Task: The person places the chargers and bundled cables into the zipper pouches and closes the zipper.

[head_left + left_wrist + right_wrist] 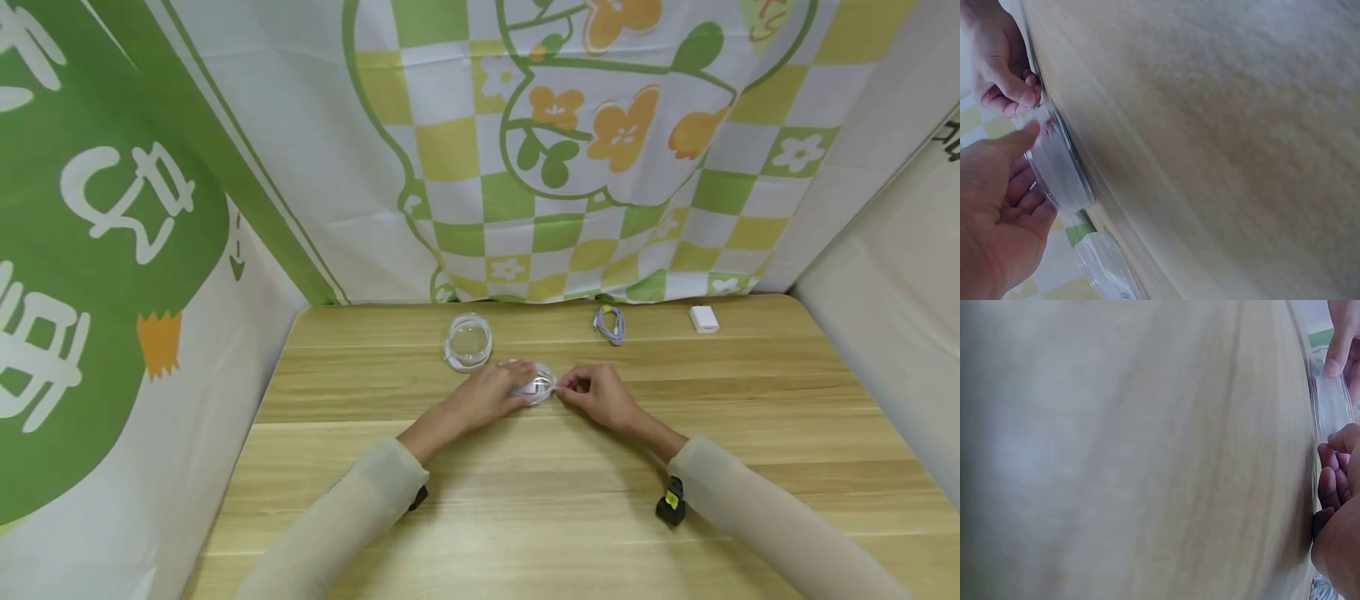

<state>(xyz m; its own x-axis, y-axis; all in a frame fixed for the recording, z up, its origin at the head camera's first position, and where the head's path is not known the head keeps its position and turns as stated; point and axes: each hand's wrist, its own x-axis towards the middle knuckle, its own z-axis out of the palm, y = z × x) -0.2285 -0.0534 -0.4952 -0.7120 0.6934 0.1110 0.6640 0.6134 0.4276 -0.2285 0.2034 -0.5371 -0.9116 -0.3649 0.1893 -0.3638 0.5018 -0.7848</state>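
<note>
A clear, round plastic case (538,385) with something whitish in it sits on the table between both hands. My left hand (491,390) grips it from the left, thumb on the near side and fingers over the far side. At its right edge my right hand (600,396) pinches with thumb and forefinger, the other fingers curled in. In the left wrist view the case (1060,165) shows its flat side between the two hands. The right wrist view has the case (1332,400) at its right border, partly covered by fingers.
Behind the left hand lies another clear round case (468,342). Farther right are a coiled lilac cable (610,325) with a yellow bit and a white charger block (703,319), near the back edge of the wooden table (540,517). Printed cloth (465,192) hangs behind.
</note>
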